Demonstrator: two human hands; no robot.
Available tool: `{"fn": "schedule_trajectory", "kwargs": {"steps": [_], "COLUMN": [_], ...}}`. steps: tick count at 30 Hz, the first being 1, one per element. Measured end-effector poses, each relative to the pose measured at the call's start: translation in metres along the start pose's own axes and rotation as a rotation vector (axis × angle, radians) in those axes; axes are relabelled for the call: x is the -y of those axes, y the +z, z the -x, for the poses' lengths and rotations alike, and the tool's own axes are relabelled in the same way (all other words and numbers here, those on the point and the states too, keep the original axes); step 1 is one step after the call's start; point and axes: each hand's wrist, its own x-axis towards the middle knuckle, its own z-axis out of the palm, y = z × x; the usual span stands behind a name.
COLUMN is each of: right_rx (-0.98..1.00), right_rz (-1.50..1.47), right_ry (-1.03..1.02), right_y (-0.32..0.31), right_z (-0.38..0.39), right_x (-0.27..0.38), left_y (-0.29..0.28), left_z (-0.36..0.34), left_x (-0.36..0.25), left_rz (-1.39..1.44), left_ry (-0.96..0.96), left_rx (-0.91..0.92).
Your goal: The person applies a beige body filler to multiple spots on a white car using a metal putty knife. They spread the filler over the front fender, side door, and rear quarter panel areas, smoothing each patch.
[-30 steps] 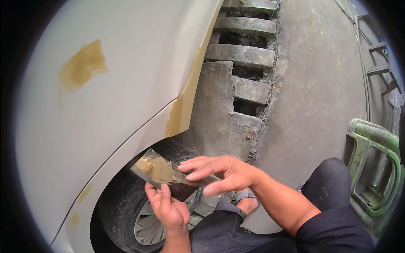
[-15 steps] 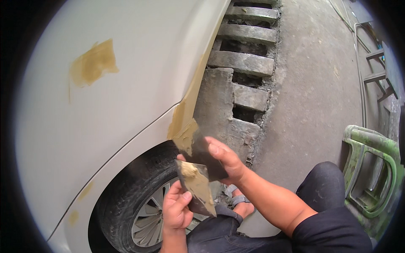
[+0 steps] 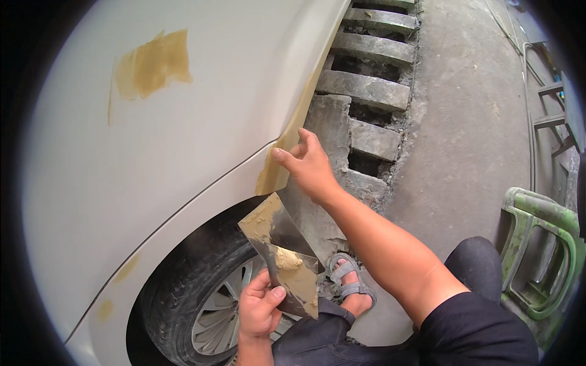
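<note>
My left hand (image 3: pixel 259 308) grips two thin flat putty spreaders in front of the wheel, thumb on top. The nearer spreader (image 3: pixel 305 285) carries a lump and smears of yellowish putty. Behind it, the second spreader (image 3: pixel 292 227) sticks out, dark, with putty spread on its left corner. My right hand (image 3: pixel 312 171) is at the edge of the white car panel (image 3: pixel 201 128), thumb and fingers apart, with no tool in it. Its thumb tip is at the yellow putty strip (image 3: pixel 271 174) along that edge; whether it presses is hard to tell.
A larger yellow putty patch (image 3: pixel 160 64) is on the panel, upper left. Below are the tyre (image 3: pixel 183 293) and spoked rim (image 3: pixel 217 332). Slotted concrete drain covers (image 3: pixel 363 88) run beside the car. At right stand a worn green plastic stool (image 3: pixel 543 207) and a grey metal frame (image 3: pixel 552 119).
My right hand has let go of the dark spreader and moved up to the panel edge. Both spreaders are now together in my left hand. The view has shifted slightly.
</note>
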Motion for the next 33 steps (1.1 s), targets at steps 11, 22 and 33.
{"fn": "schedule_trajectory", "kwargs": {"steps": [11, 22, 33], "right_rx": [-0.017, -0.083, 0.009], "right_rz": [-0.174, 0.412, 0.113], "right_ry": [0.188, -0.702, -0.459], "right_y": [-0.012, 0.018, 0.017], "right_z": [-0.025, 0.023, 0.042], "right_x": [0.007, -0.028, -0.028], "left_y": [-0.010, -0.010, -0.003], "left_z": [0.001, 0.003, 0.005], "left_x": [0.000, -0.002, -0.002], "left_rz": [-0.075, -0.054, -0.022], "left_ry": [-0.025, 0.013, 0.077], "left_rx": [-0.020, -0.018, -0.080]}}
